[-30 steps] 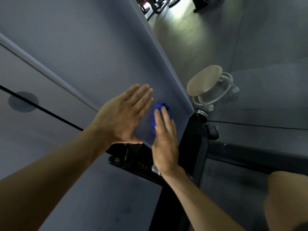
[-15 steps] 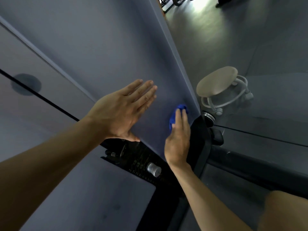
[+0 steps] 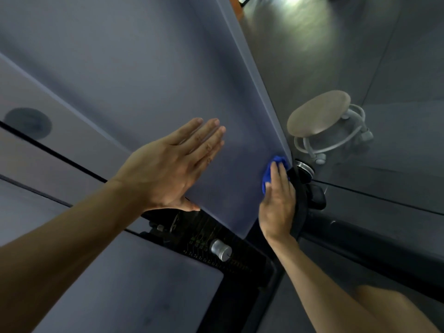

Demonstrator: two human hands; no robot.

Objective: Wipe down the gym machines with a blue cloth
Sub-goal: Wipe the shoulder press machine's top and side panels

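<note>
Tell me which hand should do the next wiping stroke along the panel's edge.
The right hand, probably. It already presses the blue cloth against the grey panel near its right edge. The left hand lies flat and open on the panel, holding no cloth, so it seems better left bracing.

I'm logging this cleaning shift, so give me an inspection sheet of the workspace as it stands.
Surface: grey machine panel, tilted, smooth.
Job's things: blue cloth pressed on the panel near its right edge.
Clutter: silver knob on the black weight stack below.
Grippers: left hand flat on the panel; right hand presses the cloth with straight fingers.
Cables: nothing seen.
Surroundings: round stool on the dark floor.
</note>
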